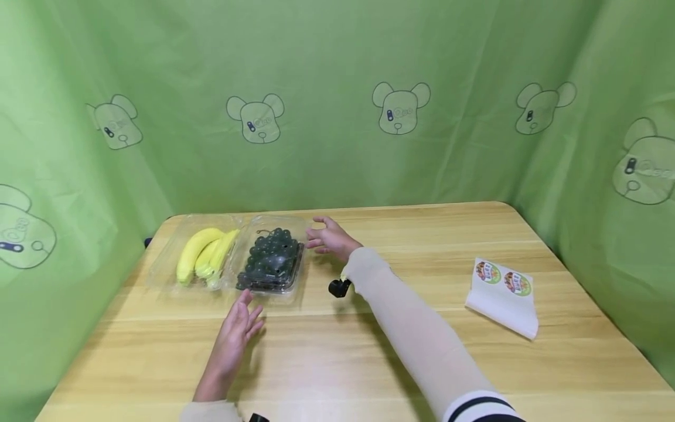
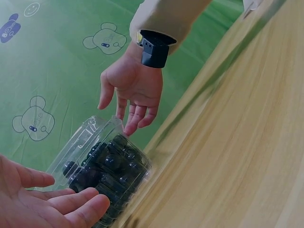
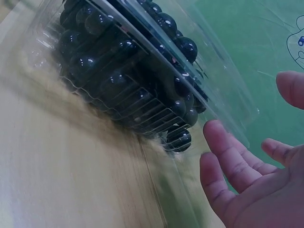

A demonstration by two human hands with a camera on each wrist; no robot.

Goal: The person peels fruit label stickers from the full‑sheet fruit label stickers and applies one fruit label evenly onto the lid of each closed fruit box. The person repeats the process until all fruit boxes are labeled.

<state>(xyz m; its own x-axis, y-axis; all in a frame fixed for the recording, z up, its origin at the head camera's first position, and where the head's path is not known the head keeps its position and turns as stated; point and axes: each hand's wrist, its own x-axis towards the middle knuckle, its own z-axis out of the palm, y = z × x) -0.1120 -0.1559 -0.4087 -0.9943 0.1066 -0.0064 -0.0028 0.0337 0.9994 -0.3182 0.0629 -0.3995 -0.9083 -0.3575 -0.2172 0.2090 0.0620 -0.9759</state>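
A clear plastic clamshell box [image 1: 287, 287] holding dark grapes [image 1: 273, 255] sits on the left half of the table. My right hand [image 1: 333, 239] is at its right side, fingers spread; in the right wrist view its fingertips are right at the box edge. Near the front left corner is my left hand [image 1: 237, 328], palm turned inward and fingers loosely extended. The left wrist view shows the grapes [image 2: 111, 166] in the box between both hands. Neither hand grips anything. Left of the grapes lie yellow bananas [image 1: 205, 255] in another clear plastic container [image 1: 169, 258].
On the right of the wooden table [image 1: 401, 351] lies a white sheet [image 1: 501, 308] with two round, colourful stickers, its near edge curled. Green curtains [image 1: 327, 164] with bear-head prints surround the table's back and sides. A small black camera [image 1: 339, 287] is on my right wrist.
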